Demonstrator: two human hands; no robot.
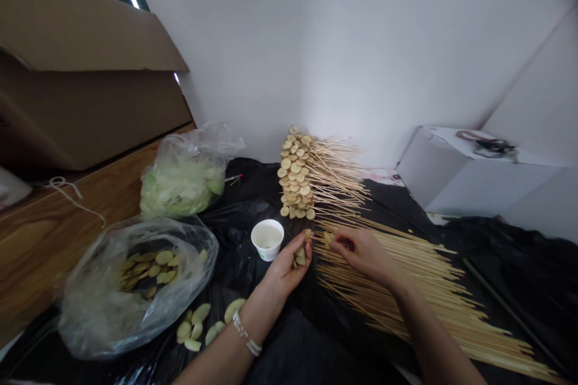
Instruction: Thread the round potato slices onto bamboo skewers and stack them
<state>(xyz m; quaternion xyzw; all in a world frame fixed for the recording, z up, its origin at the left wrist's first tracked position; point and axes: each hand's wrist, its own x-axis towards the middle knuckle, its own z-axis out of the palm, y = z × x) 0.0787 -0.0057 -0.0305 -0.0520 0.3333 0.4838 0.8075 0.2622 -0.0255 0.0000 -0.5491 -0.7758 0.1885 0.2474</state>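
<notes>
Several potato slices (pixel 300 257) rest in my left hand (pixel 289 264), whose fingers are curled around them. Just right of it, my right hand (pixel 361 252) pinches more slices (pixel 329 239) between thumb and fingertips, above the tips of bare wooden skewers (pixel 406 289). Whether a skewer runs through these slices I cannot tell. Beyond both hands stands a stack of skewered potato slices (pixel 295 171), the sticks pointing right. A white paper cup (pixel 268 239) with pale contents is close to my left hand.
An open plastic bag (pixel 103 313) of slices lies at left, with loose slices (pixel 192 328) beside it. Behind is a tied bag of pale green vegetable (pixel 180 183). A cardboard box (pixel 90 90) stands far left, a white box (pixel 478 168) at right. Black plastic sheeting (pixel 298 337) covers the surface.
</notes>
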